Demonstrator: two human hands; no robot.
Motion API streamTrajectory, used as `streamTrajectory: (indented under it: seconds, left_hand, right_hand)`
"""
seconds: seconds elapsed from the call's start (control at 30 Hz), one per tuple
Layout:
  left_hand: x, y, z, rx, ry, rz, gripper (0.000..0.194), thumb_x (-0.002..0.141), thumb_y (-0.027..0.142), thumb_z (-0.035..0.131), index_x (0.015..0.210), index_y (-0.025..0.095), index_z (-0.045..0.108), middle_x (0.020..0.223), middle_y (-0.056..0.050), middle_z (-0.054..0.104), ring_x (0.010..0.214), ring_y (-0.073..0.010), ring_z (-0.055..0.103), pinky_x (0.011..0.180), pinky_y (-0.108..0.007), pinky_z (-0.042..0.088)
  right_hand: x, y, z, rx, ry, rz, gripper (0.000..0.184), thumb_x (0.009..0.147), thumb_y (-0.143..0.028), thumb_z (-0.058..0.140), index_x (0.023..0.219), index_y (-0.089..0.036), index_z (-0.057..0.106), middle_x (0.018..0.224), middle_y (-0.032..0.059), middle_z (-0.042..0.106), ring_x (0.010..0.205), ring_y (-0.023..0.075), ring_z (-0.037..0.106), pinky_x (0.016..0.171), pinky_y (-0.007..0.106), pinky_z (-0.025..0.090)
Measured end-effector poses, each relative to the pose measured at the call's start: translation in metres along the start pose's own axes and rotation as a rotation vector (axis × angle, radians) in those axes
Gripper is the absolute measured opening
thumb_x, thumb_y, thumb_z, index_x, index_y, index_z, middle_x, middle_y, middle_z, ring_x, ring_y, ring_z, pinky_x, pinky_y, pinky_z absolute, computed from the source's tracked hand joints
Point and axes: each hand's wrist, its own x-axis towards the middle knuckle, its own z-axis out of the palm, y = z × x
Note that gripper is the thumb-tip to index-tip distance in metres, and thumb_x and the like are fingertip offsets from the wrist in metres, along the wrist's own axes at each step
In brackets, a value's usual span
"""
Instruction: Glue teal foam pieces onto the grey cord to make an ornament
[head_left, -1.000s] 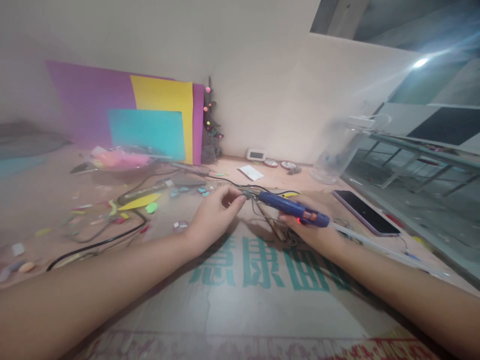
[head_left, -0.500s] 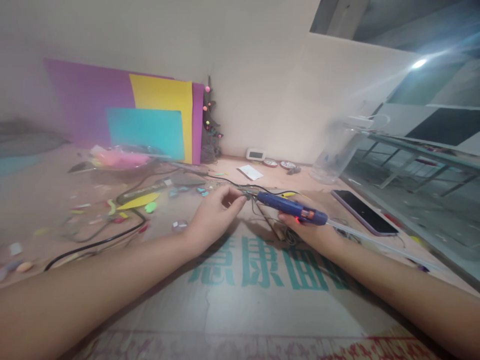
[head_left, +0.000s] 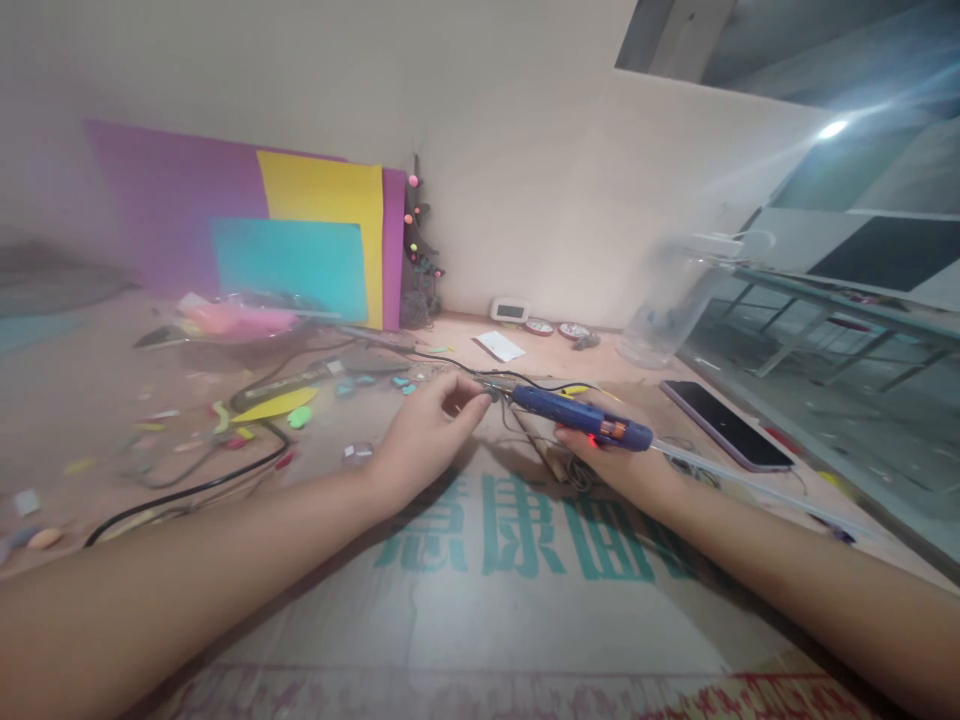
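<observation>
My right hand (head_left: 604, 445) is wrapped round a blue hot glue gun (head_left: 566, 412), with a small red light glowing on its body. A long clear glue stick (head_left: 739, 485) sticks out of its back end, over my right forearm. The gun's nozzle points left, right by the fingertips of my left hand (head_left: 442, 420). Thumb and forefinger of that hand are pinched together on something small and dark that I cannot make out. Below the nozzle lie a thin brown stick (head_left: 541, 445) and a coil of thin cord (head_left: 581, 472).
A phone (head_left: 724, 425) lies to the right, near a clear plastic jug (head_left: 660, 300). Coloured sheets (head_left: 300, 265) lean on the wall beside a dark branch with small coloured balls (head_left: 420, 250). Craft scraps and a black cable (head_left: 187, 495) are strewn on the left.
Both hands and the glue gun stay almost in place. The whole view has shifted very slightly.
</observation>
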Motion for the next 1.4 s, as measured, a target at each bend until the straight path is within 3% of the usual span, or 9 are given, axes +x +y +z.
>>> streamTrajectory:
  seconds: [0.63, 1.4]
  left_hand:
    - [-0.0013, 0.0056, -0.0008, 0.014, -0.005, 0.003, 0.014, 0.088, 0.031, 0.054, 0.085, 0.018, 0.058, 0.082, -0.001, 0.061, 0.078, -0.0160, 0.057, 0.071, -0.029, 0.042]
    - [0.0007, 0.0025, -0.0015, -0.015, 0.015, 0.000, 0.016, 0.087, 0.033, 0.055, 0.084, 0.018, 0.057, 0.082, -0.001, 0.062, 0.078, -0.0163, 0.057, 0.071, -0.028, 0.043]
  right_hand:
    - [-0.0004, 0.0054, 0.0014, -0.027, 0.001, 0.012, 0.022, 0.078, -0.042, 0.064, 0.071, -0.023, 0.057, 0.068, 0.0001, 0.062, 0.068, 0.0190, 0.060, 0.066, 0.032, 0.046]
    - [0.0017, 0.0003, -0.0005, -0.077, 0.040, -0.031, 0.018, 0.079, -0.037, 0.063, 0.071, -0.023, 0.055, 0.066, -0.0010, 0.060, 0.061, 0.0164, 0.057, 0.060, 0.029, 0.044]
